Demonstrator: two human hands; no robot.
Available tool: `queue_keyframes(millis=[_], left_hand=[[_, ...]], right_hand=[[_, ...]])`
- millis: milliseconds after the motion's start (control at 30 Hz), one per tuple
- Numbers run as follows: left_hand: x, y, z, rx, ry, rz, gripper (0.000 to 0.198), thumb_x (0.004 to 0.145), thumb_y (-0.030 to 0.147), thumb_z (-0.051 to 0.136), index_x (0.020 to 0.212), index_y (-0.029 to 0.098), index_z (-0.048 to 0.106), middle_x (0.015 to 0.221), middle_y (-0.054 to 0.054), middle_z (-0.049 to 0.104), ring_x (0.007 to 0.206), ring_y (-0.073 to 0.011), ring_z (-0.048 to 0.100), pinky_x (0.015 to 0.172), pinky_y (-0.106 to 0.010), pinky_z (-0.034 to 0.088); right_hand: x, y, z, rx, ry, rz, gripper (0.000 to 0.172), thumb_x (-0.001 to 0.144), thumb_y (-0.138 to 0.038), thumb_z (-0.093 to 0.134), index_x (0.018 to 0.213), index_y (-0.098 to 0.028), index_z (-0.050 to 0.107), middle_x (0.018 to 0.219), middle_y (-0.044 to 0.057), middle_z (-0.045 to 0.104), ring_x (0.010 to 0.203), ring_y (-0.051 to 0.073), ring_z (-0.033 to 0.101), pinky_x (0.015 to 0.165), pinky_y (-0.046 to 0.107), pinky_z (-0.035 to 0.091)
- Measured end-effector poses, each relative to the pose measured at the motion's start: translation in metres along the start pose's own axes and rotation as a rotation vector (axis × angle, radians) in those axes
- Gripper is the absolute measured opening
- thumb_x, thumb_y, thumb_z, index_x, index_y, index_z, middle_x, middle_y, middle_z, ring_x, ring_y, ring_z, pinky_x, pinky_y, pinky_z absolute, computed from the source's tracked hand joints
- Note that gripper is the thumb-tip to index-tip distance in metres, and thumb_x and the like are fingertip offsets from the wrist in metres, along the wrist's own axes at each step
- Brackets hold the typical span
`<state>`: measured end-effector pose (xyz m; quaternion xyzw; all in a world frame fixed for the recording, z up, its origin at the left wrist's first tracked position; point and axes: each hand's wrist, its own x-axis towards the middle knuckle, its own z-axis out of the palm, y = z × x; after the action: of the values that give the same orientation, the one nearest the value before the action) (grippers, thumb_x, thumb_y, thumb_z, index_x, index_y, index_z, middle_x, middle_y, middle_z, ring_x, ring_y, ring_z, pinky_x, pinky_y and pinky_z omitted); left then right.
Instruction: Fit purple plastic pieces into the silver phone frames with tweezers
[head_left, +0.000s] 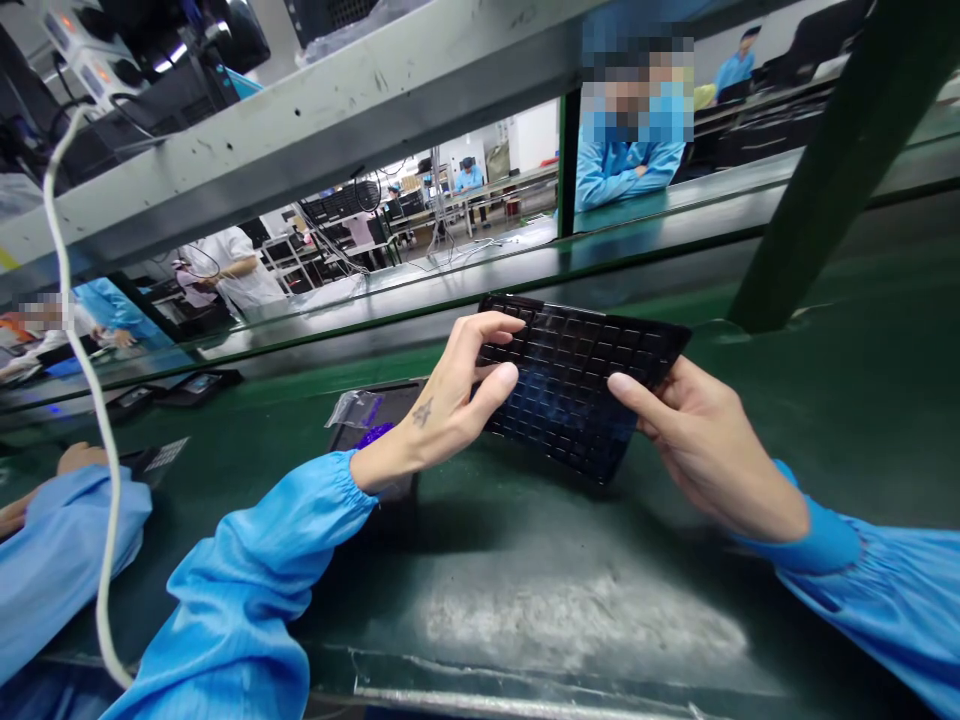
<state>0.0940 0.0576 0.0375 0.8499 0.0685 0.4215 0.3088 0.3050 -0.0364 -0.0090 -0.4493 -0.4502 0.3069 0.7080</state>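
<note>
A black keyboard (pixel 574 385) is held in narrow pinches — by the left hand (pixel 442 395) and right hand (pixel 697 445) at either end — its key legends unreadable.

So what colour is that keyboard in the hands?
The keyboard is black with a bluish reflection, best seen in the head view.

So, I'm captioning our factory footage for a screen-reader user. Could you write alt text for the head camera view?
A person's left hand and right hand, in blue sleeves, hold a black keyboard tilted above a green conveyor belt. Beyond the belt, a co-worker in a blue smock leans on folded arms beneath a grey metal shelf.
</note>
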Motion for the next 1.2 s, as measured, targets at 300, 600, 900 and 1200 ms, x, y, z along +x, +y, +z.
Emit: queue_keyframes(millis=[300, 600, 900, 1200], left_hand=[[0.004, 0.01, -0.006, 0.077, -0.092, -0.019, 0.033, 0.102, 0.035, 0.048, 0.133, 0.025, 0.044, 0.135, -0.009, 0.043, 0.128, -0.0221, 0.046, 0.103, -0.039, 0.055], [0.002, 0.022, -0.009, 0.137, -0.162, -0.028, 0.034, 0.102, 0.036, 0.047, 0.134, 0.025, 0.043, 0.14, -0.01, 0.042, 0.131, -0.0242, 0.045, 0.104, -0.042, 0.053], [0.005, 0.021, -0.012, 0.125, -0.206, -0.047, 0.033, 0.102, 0.037, 0.046, 0.133, 0.027, 0.044, 0.139, -0.01, 0.042, 0.13, -0.0251, 0.046, 0.1, -0.04, 0.056], [0.009, 0.016, -0.015, 0.177, -0.251, -0.022, 0.035, 0.102, 0.04, 0.045, 0.134, 0.027, 0.045, 0.136, -0.01, 0.044, 0.119, -0.023, 0.051, 0.095, -0.037, 0.057]], right_hand=[[0.0, 0.006, 0.0, -0.029, -0.001, -0.068, 0.04, 0.081, -0.042, 0.08, 0.118, -0.029, 0.07, 0.126, 0.0, 0.072, 0.123, 0.025, 0.064, 0.109, 0.042, 0.051], [0.0, 0.004, 0.001, -0.079, -0.009, -0.111, 0.039, 0.083, -0.042, 0.077, 0.119, -0.03, 0.069, 0.126, -0.001, 0.072, 0.12, 0.025, 0.066, 0.106, 0.042, 0.053], [-0.005, -0.002, 0.005, -0.112, -0.037, -0.106, 0.037, 0.084, -0.04, 0.076, 0.118, -0.026, 0.068, 0.124, 0.001, 0.072, 0.117, 0.026, 0.066, 0.106, 0.042, 0.053], [-0.005, -0.002, 0.005, -0.123, -0.05, -0.129, 0.03, 0.086, -0.039, 0.073, 0.113, -0.025, 0.069, 0.113, 0.001, 0.074, 0.109, 0.024, 0.068, 0.097, 0.039, 0.057]])
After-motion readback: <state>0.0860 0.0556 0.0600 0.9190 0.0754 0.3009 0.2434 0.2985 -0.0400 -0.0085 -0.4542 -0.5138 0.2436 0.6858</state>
